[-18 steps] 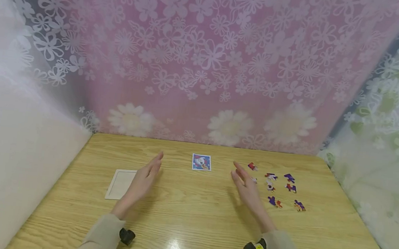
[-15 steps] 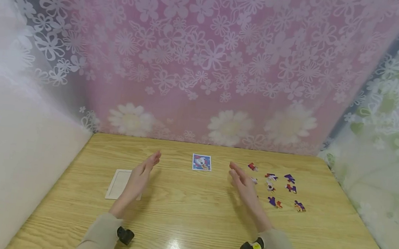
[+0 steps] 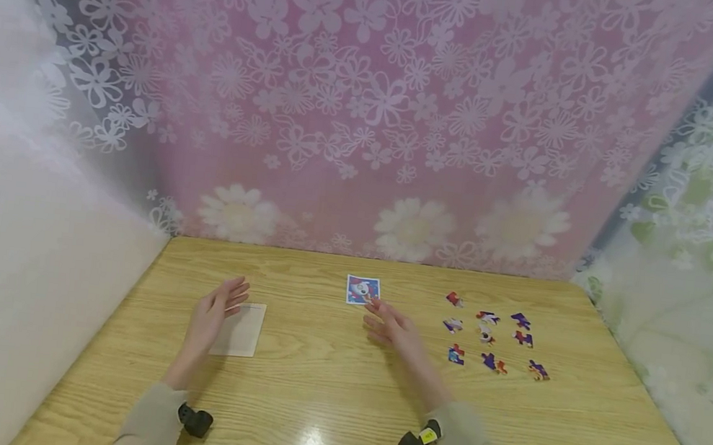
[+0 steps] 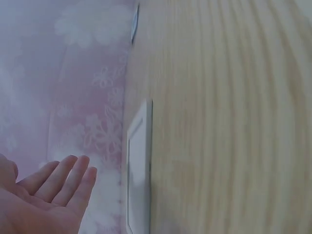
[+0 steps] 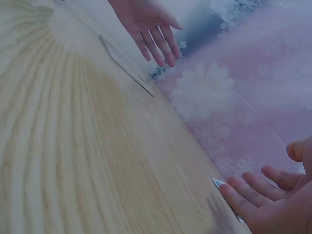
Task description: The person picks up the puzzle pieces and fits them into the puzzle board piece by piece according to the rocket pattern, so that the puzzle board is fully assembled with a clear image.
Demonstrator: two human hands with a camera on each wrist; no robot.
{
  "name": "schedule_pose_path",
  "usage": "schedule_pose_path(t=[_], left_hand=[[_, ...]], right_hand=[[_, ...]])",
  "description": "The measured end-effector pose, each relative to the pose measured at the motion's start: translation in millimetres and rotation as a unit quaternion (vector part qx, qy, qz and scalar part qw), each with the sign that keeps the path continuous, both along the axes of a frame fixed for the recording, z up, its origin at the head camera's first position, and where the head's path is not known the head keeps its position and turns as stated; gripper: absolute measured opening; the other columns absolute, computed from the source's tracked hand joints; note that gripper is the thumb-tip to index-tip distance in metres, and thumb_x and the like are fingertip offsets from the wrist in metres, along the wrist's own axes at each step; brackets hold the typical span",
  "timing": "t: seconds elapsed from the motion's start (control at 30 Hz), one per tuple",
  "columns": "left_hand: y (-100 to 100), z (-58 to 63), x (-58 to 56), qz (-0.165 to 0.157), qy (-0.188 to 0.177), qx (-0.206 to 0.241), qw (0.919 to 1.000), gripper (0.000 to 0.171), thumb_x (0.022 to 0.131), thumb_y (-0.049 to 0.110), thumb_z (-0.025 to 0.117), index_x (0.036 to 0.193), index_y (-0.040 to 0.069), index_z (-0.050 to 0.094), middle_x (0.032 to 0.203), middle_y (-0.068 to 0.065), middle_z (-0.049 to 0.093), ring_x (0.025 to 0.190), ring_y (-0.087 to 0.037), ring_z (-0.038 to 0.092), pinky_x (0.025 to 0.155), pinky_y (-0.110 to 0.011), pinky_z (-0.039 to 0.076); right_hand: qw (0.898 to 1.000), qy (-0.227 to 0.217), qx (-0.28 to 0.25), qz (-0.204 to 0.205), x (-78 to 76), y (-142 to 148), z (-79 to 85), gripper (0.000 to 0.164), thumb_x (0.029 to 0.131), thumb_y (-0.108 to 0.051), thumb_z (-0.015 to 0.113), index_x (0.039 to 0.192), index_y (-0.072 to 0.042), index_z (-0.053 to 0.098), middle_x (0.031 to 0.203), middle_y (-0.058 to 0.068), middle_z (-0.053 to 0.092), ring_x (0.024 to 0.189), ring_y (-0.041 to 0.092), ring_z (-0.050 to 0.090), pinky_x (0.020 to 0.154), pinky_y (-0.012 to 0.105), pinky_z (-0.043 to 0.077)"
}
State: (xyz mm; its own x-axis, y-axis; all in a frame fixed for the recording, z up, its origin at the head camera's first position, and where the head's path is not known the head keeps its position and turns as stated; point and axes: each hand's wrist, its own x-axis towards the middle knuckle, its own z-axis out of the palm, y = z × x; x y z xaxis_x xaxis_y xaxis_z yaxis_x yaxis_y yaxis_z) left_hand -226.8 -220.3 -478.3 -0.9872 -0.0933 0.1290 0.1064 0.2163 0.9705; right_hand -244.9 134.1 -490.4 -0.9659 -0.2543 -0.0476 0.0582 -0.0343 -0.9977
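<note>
- Leftward, both bare hands have shifted: the left hand (image 3: 209, 317) now hovers over the left side of a white, square, shallow-rimmed board (image 3: 246, 330), and the right hand (image 3: 399, 330) has swung away from the small purple, red and white jigsaw pieces (image 3: 485, 333), which it partly hid.
- Nearest, beige sleeves (image 3: 149, 420) end at black wrist cameras (image 3: 197, 422), probably strapped there to watch each hand.
- Left hand: fingers nearly straight, holding nothing, raised above the wood-grained worktop (image 3: 315, 363).
- Right hand: fingers loosely extended, likewise holding nothing; in the head view its fingertips overlap the card's near corner, but contact cannot be told.
- Board: flat at the left, recess upward, perhaps for easy reach.
- Jigsaw pieces: scattered at the right, mostly apart, presumably so each can be seen and lifted singly.
- Square blue-and-red printed card (image 3: 359, 288): face up, central, towards the far edge, perhaps keeping its picture visible.
- Beyond hangs pink, flower-patterned cloth (image 3: 375, 108).
</note>
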Motion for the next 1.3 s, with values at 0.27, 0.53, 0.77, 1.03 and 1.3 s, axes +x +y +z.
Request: schedule_pose_path(t=[0.27, 0.53, 0.77, 1.03, 1.3], left_hand=[[-31.4, -4.5, 9.7, 0.061, -0.052, -0.056, 0.9952, 0.064, 0.112, 0.044, 0.024, 0.146, -0.004, 0.05, 0.14, -0.022, 0.058, 0.127, -0.038, 0.058, 0.097, -0.031, 0.054], [-54.2, -5.1, 25.0, 0.073, -0.107, -0.147, 0.9805, 0.064, 0.111, 0.045, 0.026, 0.144, -0.005, 0.051, 0.137, -0.022, 0.061, 0.125, -0.038, 0.061, 0.098, -0.036, 0.055], [-62.2, -4.1, 28.1, 0.063, -0.14, -0.139, 0.9783, 0.055, 0.112, 0.033, 0.032, 0.14, -0.01, 0.053, 0.133, -0.025, 0.063, 0.116, -0.033, 0.067, 0.082, -0.025, 0.059], [-60.9, -4.0, 25.2, 0.048, -0.148, -0.103, 0.9825, 0.053, 0.112, 0.029, 0.034, 0.138, -0.013, 0.053, 0.133, -0.028, 0.062, 0.107, -0.022, 0.07, 0.08, -0.023, 0.059], [-54.1, 0.1, 23.5, 0.024, -0.154, -0.069, 0.9855, 0.055, 0.111, 0.031, 0.037, 0.138, -0.014, 0.052, 0.132, -0.028, 0.063, 0.102, -0.016, 0.071, 0.08, -0.025, 0.06]], right_hand=[[0.999, -0.009, -0.022, 0.034, 3.0, -24.6, -7.7, 0.052, 0.113, -0.027, 0.035, 0.152, 0.008, 0.037, 0.153, 0.026, 0.043, 0.136, 0.043, 0.048, 0.107, 0.048, 0.047], [0.997, -0.017, -0.028, 0.07, 8.7, -42.9, -13.2, 0.052, 0.113, -0.024, 0.035, 0.152, 0.009, 0.035, 0.154, 0.027, 0.042, 0.137, 0.042, 0.048, 0.109, 0.045, 0.046], [0.995, -0.03, -0.05, 0.087, 11.6, -58.0, -14.0, 0.05, 0.112, -0.022, 0.037, 0.151, 0.01, 0.036, 0.153, 0.027, 0.043, 0.136, 0.041, 0.049, 0.107, 0.043, 0.049], [0.992, -0.053, -0.059, 0.1, 13.7, -74.5, -13.3, 0.05, 0.112, -0.021, 0.036, 0.151, 0.01, 0.037, 0.152, 0.027, 0.045, 0.134, 0.04, 0.052, 0.105, 0.04, 0.05], [0.99, -0.061, -0.06, 0.112, 16.7, -87.6, -14.4, 0.05, 0.112, -0.022, 0.036, 0.15, 0.01, 0.037, 0.151, 0.027, 0.046, 0.133, 0.038, 0.054, 0.105, 0.039, 0.05]])
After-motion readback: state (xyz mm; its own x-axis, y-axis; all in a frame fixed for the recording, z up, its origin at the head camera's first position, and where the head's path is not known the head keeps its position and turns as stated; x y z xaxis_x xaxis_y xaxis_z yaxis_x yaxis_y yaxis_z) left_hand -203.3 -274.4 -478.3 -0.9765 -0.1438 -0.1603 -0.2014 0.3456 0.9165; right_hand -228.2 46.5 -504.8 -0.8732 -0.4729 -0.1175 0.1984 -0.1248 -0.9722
